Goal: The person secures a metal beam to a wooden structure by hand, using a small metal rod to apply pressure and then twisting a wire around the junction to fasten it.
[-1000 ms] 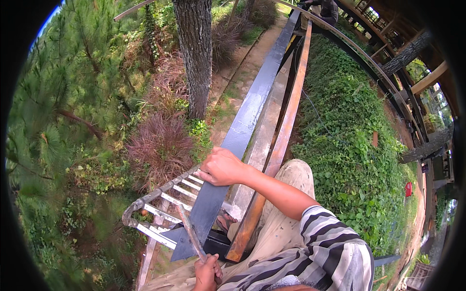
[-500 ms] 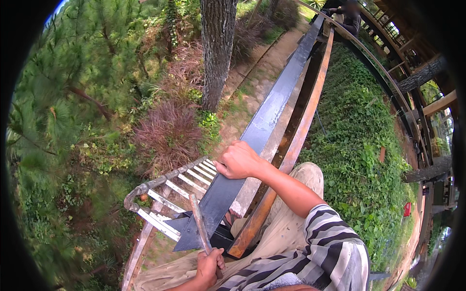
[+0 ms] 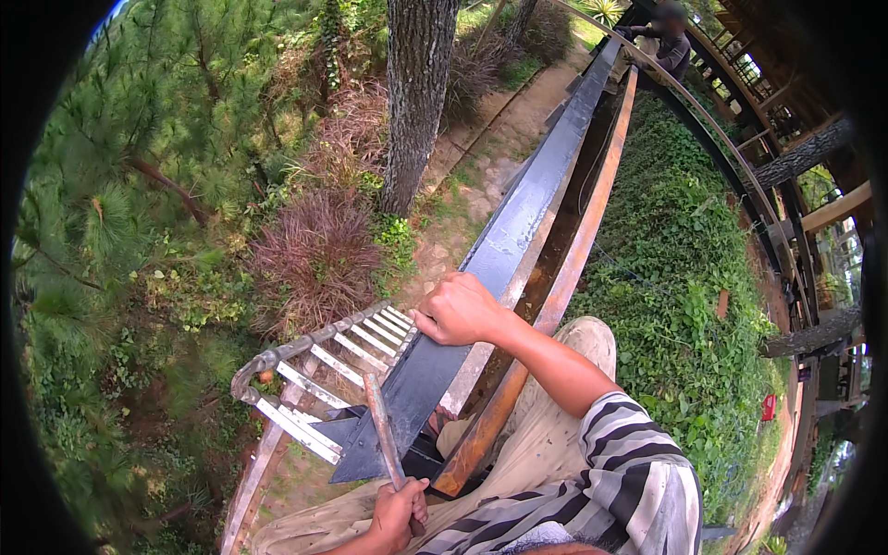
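A long dark grey metal beam (image 3: 518,231) runs from just before me toward the far upper right. My right hand (image 3: 458,310) is closed over its left edge, with the fingertips hidden beneath. Low in the view, my left hand (image 3: 398,511) wraps round a worn, rusty metal bar (image 3: 382,430). The bar slants up across the beam's near end, its upper tip by the beam's left side. To the right of the grey beam runs a rusty brown beam (image 3: 573,268), past my bent knee.
A metal ladder (image 3: 342,365) with white rungs leans at the near left. Beyond it stands a tree trunk (image 3: 416,111), beside a stone path (image 3: 462,217) below. Another person (image 3: 668,42) is at the beams' far end. Leafy plants (image 3: 666,259) grow on the right.
The view has shifted slightly. The other person at the far end sits a little more upright. Both my hands keep their holds in nearly the same places.
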Available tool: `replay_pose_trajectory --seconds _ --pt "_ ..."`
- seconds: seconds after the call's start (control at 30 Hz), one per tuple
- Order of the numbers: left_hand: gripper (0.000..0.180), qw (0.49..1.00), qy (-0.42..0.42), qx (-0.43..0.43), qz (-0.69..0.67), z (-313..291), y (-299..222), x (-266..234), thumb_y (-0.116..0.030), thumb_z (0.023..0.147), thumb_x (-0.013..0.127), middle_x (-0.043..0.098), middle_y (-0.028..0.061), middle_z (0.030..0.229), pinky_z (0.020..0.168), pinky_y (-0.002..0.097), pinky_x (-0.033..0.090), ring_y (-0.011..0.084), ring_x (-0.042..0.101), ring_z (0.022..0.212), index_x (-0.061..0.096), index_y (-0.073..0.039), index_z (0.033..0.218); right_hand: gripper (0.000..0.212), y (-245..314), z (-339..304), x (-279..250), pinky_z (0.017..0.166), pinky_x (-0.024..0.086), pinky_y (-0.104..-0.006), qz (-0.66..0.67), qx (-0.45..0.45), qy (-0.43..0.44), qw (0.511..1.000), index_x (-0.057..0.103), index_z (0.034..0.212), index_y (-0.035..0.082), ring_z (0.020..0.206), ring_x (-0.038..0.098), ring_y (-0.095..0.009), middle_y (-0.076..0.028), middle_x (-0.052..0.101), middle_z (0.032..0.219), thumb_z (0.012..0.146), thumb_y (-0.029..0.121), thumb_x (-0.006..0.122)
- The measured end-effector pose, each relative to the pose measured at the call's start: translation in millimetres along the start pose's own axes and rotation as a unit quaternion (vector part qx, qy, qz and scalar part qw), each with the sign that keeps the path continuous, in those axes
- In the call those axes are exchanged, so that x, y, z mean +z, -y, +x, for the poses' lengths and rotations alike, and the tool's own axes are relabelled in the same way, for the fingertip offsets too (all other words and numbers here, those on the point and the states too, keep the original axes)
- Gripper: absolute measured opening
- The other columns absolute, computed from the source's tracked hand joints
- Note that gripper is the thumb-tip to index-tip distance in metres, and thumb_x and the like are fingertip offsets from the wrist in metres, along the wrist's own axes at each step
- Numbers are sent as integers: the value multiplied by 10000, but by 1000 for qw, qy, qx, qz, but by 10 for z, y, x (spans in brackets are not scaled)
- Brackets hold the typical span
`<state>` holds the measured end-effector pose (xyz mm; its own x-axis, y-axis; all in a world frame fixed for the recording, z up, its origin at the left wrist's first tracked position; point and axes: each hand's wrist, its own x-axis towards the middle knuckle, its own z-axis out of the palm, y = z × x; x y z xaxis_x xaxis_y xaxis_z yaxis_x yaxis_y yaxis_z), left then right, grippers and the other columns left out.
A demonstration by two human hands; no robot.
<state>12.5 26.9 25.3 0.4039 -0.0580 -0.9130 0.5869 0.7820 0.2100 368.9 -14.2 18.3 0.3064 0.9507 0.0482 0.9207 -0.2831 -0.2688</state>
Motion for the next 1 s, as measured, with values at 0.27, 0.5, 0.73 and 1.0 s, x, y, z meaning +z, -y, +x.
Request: replay_pose_trajectory --seconds 0.27,0.5,0.73,1.0 --pt "366 1000 14 -6 -10 18 -7 -26 -113 928 683 411 8 567 505 333 388 162 418 487 437 -121 658 426 -5 3 -17 666 530 -497 9 -2 -6 1000 665 594 31 620 647 -410 -201 625 604 914 311 637" --pt "353 1000 12 -10 -11 4 -5 -26 -108 931 677 413 7 571 504 329 390 157 420 489 439 -123 671 419 -6 7 -23 693 520 -502 24 8 10 1000 668 603 32 635 643 -411 -200 629 616 915 309 638" --pt "355 1000 12 2 -3 -34 -5 -14 -127 930 675 416 8 560 482 326 371 152 413 471 444 -114 661 455 61 25 -26 678 509 -505 37 30 3 999 649 568 23 589 618 -421 -207 603 573 919 313 638" --pt "371 999 -9 35 -7 -24 49 5 -128 913 686 377 -16 574 486 321 351 136 378 484 410 -136 665 521 45 15 -10 588 500 -511 34 25 -29 999 645 545 19 535 602 -429 -216 572 529 943 354 634"
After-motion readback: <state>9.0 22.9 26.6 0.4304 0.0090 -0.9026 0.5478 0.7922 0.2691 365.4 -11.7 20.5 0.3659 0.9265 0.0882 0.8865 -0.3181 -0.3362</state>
